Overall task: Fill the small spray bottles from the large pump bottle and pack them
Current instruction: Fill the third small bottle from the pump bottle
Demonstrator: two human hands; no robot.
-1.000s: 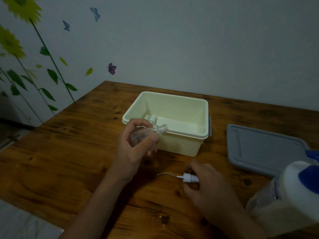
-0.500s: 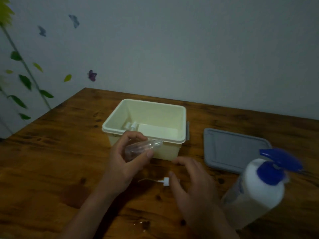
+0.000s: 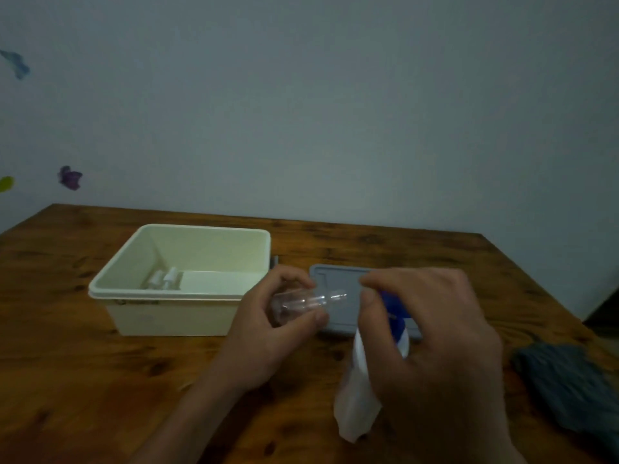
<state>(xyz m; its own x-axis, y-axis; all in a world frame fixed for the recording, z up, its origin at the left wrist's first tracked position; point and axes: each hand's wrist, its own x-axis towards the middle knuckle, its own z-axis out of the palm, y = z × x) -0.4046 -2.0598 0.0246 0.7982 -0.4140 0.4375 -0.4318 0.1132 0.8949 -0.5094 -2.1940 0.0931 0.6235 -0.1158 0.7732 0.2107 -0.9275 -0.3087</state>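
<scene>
Head view, present state against the two earlier pictures:

- Left hand (image 3: pixel 268 333): grasping clear small bottle (image 3: pixel 301 301) on its side, open neck pointing right toward pump. Same hold as a second ago; now carried rightward, clear of tub front, over near edge of lid.
- Right hand (image 3: pixel 432 333): previously down on surface at the white spray cap; now raised onto pump bottle (image 3: pixel 365 373), fingers curled over blue pump head (image 3: pixel 393 306). Grip closed around head; whether pressing, cannot tell.
- Pump bottle: earlier at far right edge of picture, untouched; now centre-right, upright on surface under right hand, just right of small bottle's neck.
- Spray cap: lying on surface before; now not visible, likely hidden by hands.
- Tub (image 3: pixel 181 296): cream, open, on surface at left; two small capped bottles (image 3: pixel 162 279) inside at left, beside a white block.
- Lid (image 3: pixel 338 279): grey, flat on surface right of tub, partly behind hands.
- Dark cloth (image 3: pixel 569 386): lower right on surface.

Meaning for task: cap-off step apparently finished; filling step about to begin. Neck near nozzle, not yet clearly aligned beneath it; no liquid visible inside small bottle. Packing of this bottle still ahead.
</scene>
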